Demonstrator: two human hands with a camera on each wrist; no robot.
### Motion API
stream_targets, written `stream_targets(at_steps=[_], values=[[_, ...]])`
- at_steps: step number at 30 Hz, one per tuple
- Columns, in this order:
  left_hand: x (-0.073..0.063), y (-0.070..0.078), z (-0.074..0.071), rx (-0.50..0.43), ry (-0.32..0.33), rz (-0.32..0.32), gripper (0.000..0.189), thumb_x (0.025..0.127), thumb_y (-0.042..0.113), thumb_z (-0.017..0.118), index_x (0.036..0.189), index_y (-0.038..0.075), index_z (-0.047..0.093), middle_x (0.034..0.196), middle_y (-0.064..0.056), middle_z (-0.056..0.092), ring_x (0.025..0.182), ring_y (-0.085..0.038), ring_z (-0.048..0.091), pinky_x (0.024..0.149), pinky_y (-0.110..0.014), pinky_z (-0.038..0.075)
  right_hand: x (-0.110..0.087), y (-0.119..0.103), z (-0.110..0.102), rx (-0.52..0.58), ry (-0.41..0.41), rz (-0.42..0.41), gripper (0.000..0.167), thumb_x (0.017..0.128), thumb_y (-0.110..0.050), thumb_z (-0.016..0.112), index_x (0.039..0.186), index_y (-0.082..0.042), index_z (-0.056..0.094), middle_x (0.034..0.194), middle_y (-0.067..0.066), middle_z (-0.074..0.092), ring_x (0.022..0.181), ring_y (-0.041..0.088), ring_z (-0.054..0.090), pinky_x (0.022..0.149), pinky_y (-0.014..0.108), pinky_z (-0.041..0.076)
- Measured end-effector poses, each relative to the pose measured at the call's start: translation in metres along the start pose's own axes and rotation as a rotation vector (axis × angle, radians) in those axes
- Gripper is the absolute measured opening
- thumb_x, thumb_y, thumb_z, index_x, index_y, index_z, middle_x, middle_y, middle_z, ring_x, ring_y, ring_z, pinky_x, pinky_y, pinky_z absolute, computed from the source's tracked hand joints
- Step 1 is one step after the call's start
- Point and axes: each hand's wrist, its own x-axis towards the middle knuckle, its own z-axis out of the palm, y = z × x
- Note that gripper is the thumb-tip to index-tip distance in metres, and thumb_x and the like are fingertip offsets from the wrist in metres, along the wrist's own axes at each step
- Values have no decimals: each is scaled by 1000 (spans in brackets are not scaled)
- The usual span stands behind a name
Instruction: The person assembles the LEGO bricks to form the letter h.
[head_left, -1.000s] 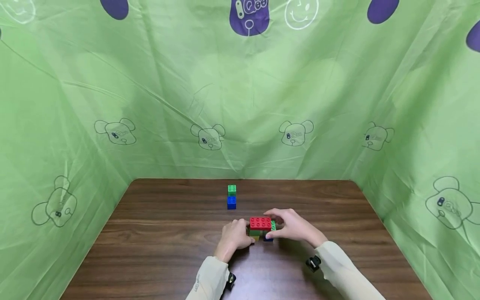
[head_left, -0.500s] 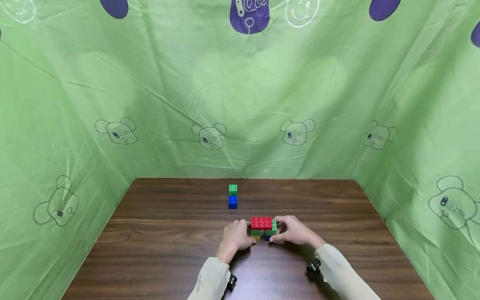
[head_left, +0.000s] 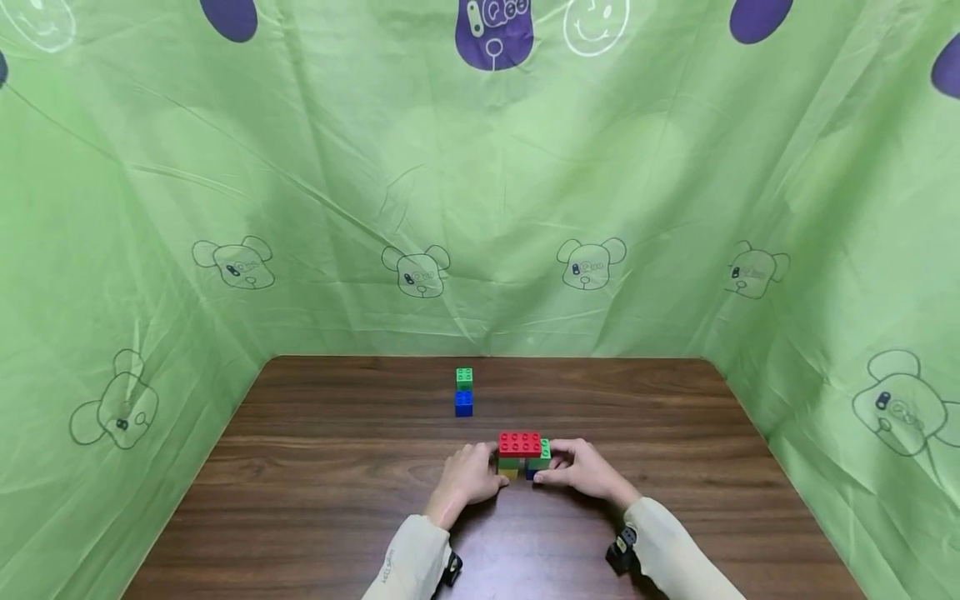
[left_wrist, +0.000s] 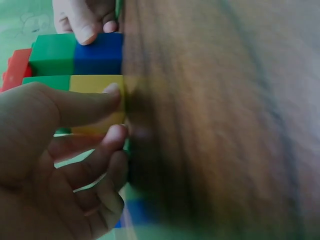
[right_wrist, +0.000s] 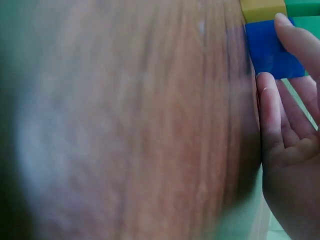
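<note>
A red brick (head_left: 520, 444) lies across the top of two short columns in the head view. The left column has a green brick (head_left: 510, 463) over a yellow brick (left_wrist: 92, 84). On the right, another green brick (head_left: 540, 461) sits over a blue brick (right_wrist: 272, 50), its studs partly uncovered beside the red one. My left hand (head_left: 467, 477) pinches the left column low down, thumb on the yellow brick's near face. My right hand (head_left: 588, 472) pinches the right column, thumb on the blue brick. Fingers behind both columns are partly hidden.
Farther back on the wooden table (head_left: 337, 467) stand a small green brick (head_left: 464, 378) and a small blue brick (head_left: 463, 404), one just behind or above the other. Green printed cloth (head_left: 480, 317) surrounds the table's back and sides.
My right hand has come down from the red brick's far right corner to the right column, its fingers drawn in. The left hand and the bricks stay almost in place.
</note>
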Motion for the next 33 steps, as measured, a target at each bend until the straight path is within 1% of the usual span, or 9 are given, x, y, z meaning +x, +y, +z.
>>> stream_targets(at_steps=[4,7,11,15,17,20,26,29,33], values=[[-4,-4,1,-10,2,76,25,83,27,82,94,16,63,66,8,50,61,-9,48,57,-31,40,-1,0,1,8,19,-16,23,85,-32,84,101,-20,72,80,-2,71,68,6,63,62,22,52],[-4,-7,-4,-41,-26,118,24,84,22,80,101,14,64,65,10,49,60,-6,47,57,-27,41,0,0,1,12,30,-38,23,85,-30,83,102,-18,73,80,0,71,68,7,63,61,22,51],[-2,-10,-19,-93,-137,144,21,87,16,77,105,11,68,65,8,52,59,-3,46,58,-23,42,-1,-1,1,12,38,-38,24,86,-30,82,104,-18,73,81,-1,71,69,7,63,62,23,52],[8,-13,-41,-26,-226,129,22,89,18,75,108,8,72,76,4,63,68,-6,55,68,-29,51,-4,-1,3,9,34,-6,26,86,-31,83,106,-18,73,81,-2,71,70,7,64,63,23,53],[15,-17,-53,30,-211,111,27,89,19,75,112,7,72,85,0,69,77,-12,63,75,-36,55,-5,-1,4,15,33,1,26,86,-31,83,107,-18,73,82,-1,71,70,7,63,64,23,52],[30,-22,-72,114,-115,61,31,90,22,75,116,7,71,100,-7,72,92,-26,70,84,-46,57,-6,-2,5,25,36,-4,27,85,-31,83,107,-18,73,82,0,71,70,7,63,64,22,52],[58,-25,-95,270,58,21,41,92,25,75,129,11,66,119,-14,64,101,-34,68,82,-52,57,-7,-3,8,45,61,-23,26,85,-29,84,105,-17,73,82,1,71,70,7,63,64,22,51],[67,-25,-96,307,50,2,48,91,27,76,134,13,63,124,-14,62,101,-32,67,81,-51,57,-7,-1,9,49,61,-23,25,84,-28,84,105,-17,73,82,1,70,70,7,63,64,22,51],[74,-25,-90,322,-23,-58,51,89,30,79,135,15,62,121,-13,61,101,-32,67,81,-52,56,-7,-1,7,40,62,-16,24,84,-29,84,102,-18,73,82,1,70,70,7,63,65,21,51]])
